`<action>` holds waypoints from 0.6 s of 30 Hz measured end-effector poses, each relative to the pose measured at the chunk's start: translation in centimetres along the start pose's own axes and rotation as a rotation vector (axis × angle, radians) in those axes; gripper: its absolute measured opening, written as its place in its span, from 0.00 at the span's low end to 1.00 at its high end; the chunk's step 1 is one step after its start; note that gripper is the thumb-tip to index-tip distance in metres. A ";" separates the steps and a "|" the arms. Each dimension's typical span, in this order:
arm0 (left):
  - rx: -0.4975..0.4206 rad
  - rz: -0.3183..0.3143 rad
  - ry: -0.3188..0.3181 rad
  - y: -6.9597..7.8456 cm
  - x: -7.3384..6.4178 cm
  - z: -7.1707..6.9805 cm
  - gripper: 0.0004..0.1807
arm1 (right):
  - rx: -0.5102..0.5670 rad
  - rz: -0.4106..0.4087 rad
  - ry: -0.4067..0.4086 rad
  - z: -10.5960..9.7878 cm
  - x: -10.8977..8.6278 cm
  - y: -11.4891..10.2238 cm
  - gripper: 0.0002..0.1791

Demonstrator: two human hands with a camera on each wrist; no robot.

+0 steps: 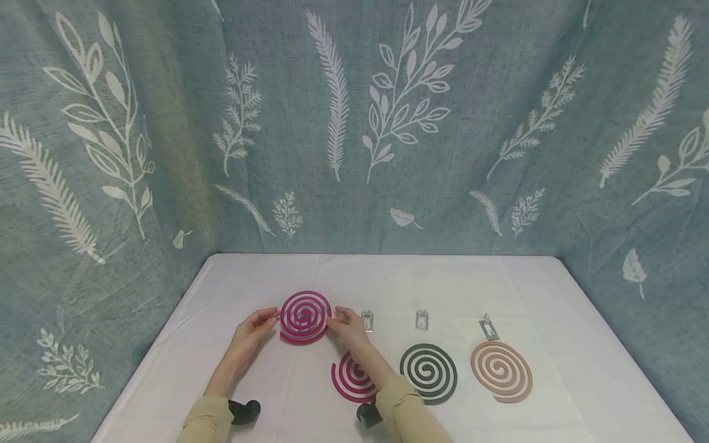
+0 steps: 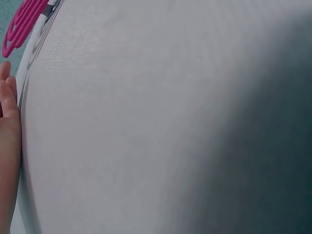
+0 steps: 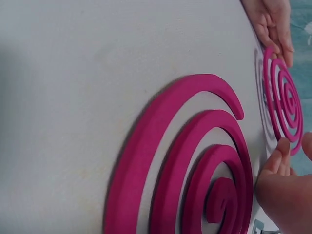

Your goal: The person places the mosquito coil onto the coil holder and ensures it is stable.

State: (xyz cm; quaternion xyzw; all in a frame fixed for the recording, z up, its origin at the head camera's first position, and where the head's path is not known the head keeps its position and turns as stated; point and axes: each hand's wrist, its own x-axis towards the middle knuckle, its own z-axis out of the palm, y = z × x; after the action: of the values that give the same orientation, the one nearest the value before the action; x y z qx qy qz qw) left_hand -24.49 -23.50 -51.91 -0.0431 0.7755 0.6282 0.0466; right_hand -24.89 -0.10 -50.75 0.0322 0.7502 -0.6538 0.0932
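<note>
A raised magenta spiral coil (image 1: 306, 317), resembling a mosquito coil, is between my two hands, slightly above the white table. Something small and metallic shows through its loops underneath. At its left edge my left hand (image 1: 247, 342) has its fingers extended; the left wrist view shows a narrow gap between fingertips and coil. My right hand (image 1: 351, 335) is at the right edge, thumb touching the rim and index finger apart from it. A second magenta coil (image 3: 129, 195) lies flat on the table, partly hidden by my right forearm in the head view.
A dark green coil (image 1: 429, 374) and a tan coil (image 1: 501, 371) lie further right. Behind them are small metal stands: one near my right hand (image 1: 368, 321), one in the middle (image 1: 422, 320), and one tilted (image 1: 490, 328). Patterned blue-green curtains (image 1: 354, 123) surround the table (image 1: 266, 271).
</note>
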 end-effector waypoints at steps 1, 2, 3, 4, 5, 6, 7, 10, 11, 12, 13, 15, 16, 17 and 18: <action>0.000 -0.009 0.003 0.0 0.0 0.0 0.27 | 0.000 -0.002 -0.002 0.0 0.0 0.0 0.29; -0.009 -0.014 0.009 0.1 0.0 0.0 0.27 | -0.002 -0.002 -0.008 -0.1 0.0 0.0 0.29; -0.016 -0.018 0.014 0.1 0.0 0.0 0.26 | -0.006 -0.001 -0.013 -0.2 -0.1 0.0 0.29; -0.030 -0.021 0.020 0.1 0.0 0.0 0.27 | -0.006 -0.002 -0.019 -0.3 -0.1 0.0 0.30; -0.042 -0.025 0.024 0.1 0.0 0.0 0.26 | -0.002 -0.002 -0.026 -0.4 -0.2 0.0 0.30; -0.060 -0.028 0.030 0.2 0.0 0.0 0.26 | -0.002 -0.004 -0.032 -0.4 -0.3 -0.1 0.30; -0.075 -0.029 0.036 0.2 0.0 0.1 0.26 | 0.000 -0.005 -0.039 -0.5 -0.4 -0.1 0.30; -0.102 -0.034 0.040 0.5 -0.1 0.1 0.27 | -0.003 -0.011 -0.056 -0.5 -0.7 -0.2 0.30; -0.105 -0.034 0.040 0.6 -0.1 0.1 0.27 | -0.011 -0.014 -0.059 -0.6 -0.8 -0.2 0.30; -0.110 -0.037 0.038 0.6 -0.1 0.1 0.27 | -0.016 -0.019 -0.064 -0.6 -1.0 -0.1 0.30; -0.116 -0.041 0.035 0.7 -0.1 0.0 0.27 | -0.018 -0.028 -0.070 -0.6 -1.1 -0.1 0.30; -0.144 -0.052 0.032 0.7 -0.1 0.0 0.28 | -0.023 -0.055 -0.082 -0.7 -1.4 0.1 0.29; -0.160 -0.055 0.030 0.7 -0.1 0.0 0.28 | -0.022 -0.073 -0.088 -0.9 -1.5 0.1 0.29; -0.180 -0.060 0.029 0.8 0.0 0.0 0.29 | -0.020 -0.088 -0.094 -1.1 -1.6 0.1 0.29; -0.198 -0.064 0.030 0.8 0.1 0.0 0.29 | -0.018 -0.103 -0.104 -1.3 -1.7 0.0 0.29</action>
State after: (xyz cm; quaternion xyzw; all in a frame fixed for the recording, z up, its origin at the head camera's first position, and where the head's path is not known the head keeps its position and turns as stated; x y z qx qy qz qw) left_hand -24.65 -23.29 -51.10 -0.0815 0.7085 0.6991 0.0505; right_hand -23.35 1.29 -50.32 -0.0413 0.7508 -0.6518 0.0985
